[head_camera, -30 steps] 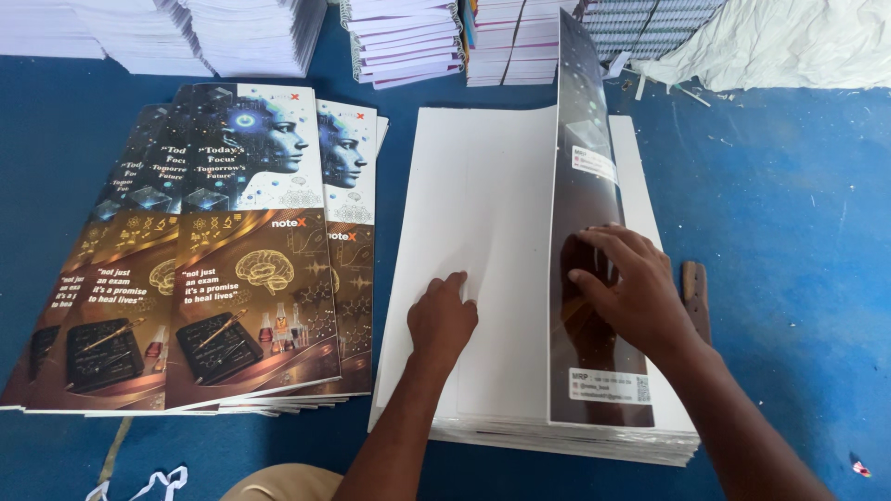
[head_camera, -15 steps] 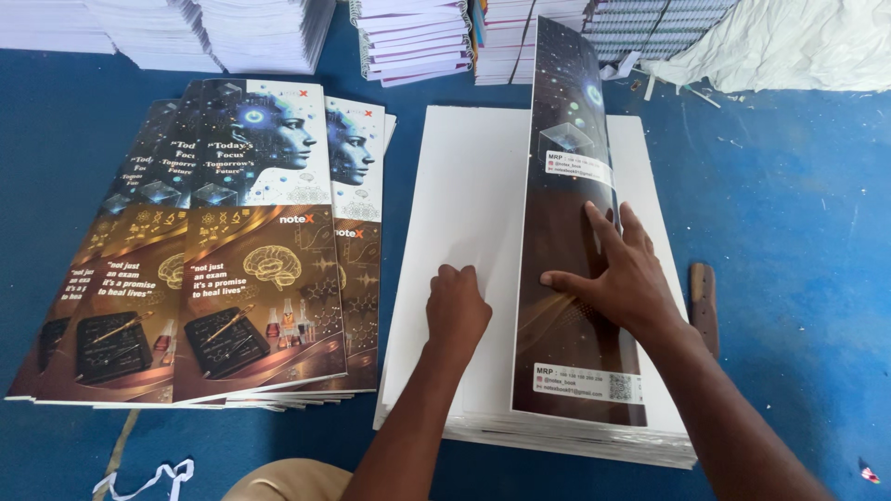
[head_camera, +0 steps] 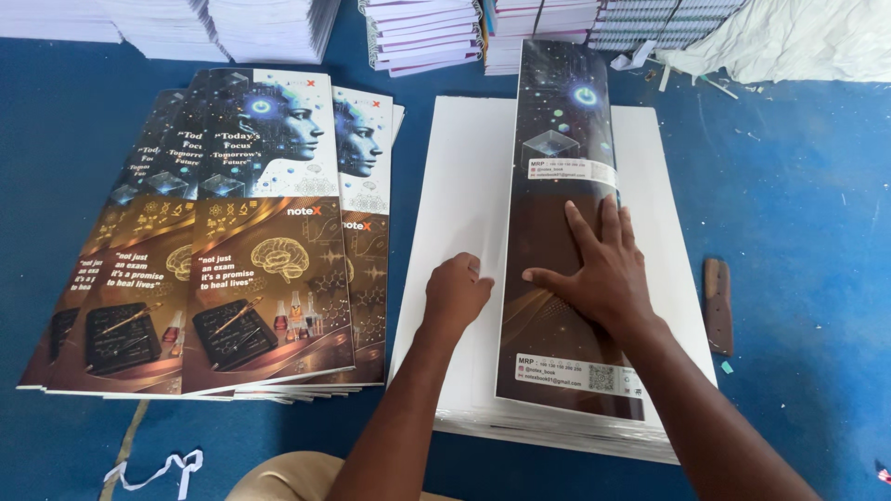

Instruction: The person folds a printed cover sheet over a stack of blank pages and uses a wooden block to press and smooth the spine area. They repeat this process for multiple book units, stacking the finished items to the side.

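Pressing folded cover sheet [head_camera: 557, 250] flat with open right hand [head_camera: 594, 274], left hand [head_camera: 457, 292] clenched on white stack [head_camera: 464, 186]

Beneath the right hand's [head_camera: 603, 274] spread fingers [head_camera: 583, 234] part of the folded dark cover [head_camera: 557, 186] is hidden, the left hand's [head_camera: 457, 292] curled fingertips are tucked from sight, and both forearms run off the bottom edge.

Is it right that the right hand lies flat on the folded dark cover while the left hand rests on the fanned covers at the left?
Not quite. The head view shows the left hand on the white stack, not the fanned covers. The right hand does lie flat on the dark cover.
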